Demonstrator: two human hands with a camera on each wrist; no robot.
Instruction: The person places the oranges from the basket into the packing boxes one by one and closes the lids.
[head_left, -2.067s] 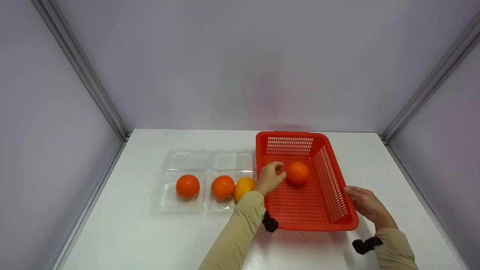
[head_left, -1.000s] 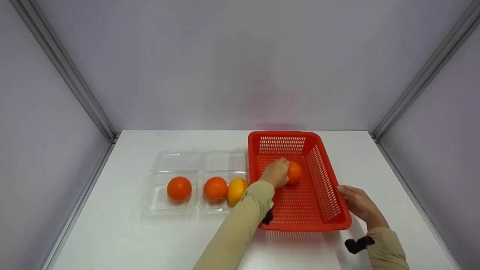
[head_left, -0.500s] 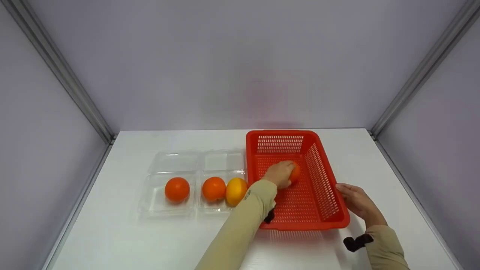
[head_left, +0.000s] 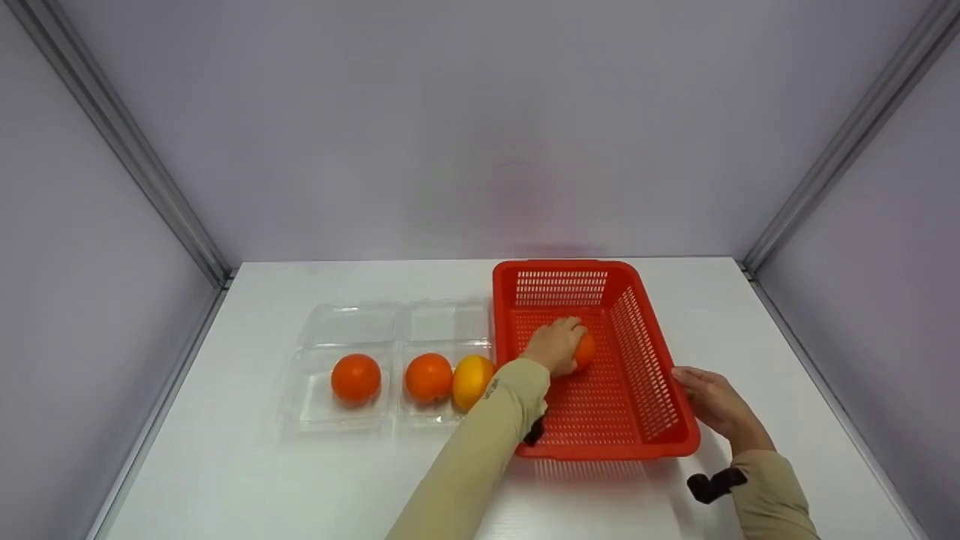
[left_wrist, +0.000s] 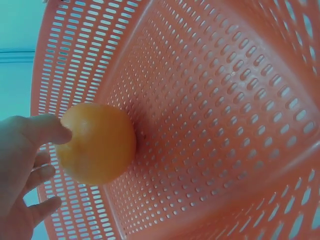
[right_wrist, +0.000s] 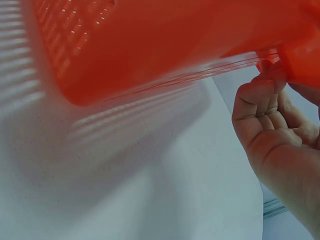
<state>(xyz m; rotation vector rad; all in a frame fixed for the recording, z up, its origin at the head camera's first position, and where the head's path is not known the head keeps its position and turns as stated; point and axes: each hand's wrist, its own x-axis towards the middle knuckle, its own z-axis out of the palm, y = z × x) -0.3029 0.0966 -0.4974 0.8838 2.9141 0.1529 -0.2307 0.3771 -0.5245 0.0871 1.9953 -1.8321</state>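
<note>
In the head view, a red plastic basket with slotted walls stands right of centre. One orange lies inside it. My left hand reaches in from the left and partly covers that fruit. In the left wrist view, a digit of the left hand touches the orange, while its other fingers stay beside it, loosely bent, not wrapped round it. At the basket's right side, my right hand holds the rim; the right wrist view shows its curled fingers pinching there.
Two clear plastic clamshell boxes lie opened left of the basket. An orange sits in the left box. The right box holds another orange beside a yellower round fruit. White walls surround the white table.
My left hand has come from beside the orange onto it. Since half a second ago, the orange has shifted slightly left. The right hand has stayed on the rim.
</note>
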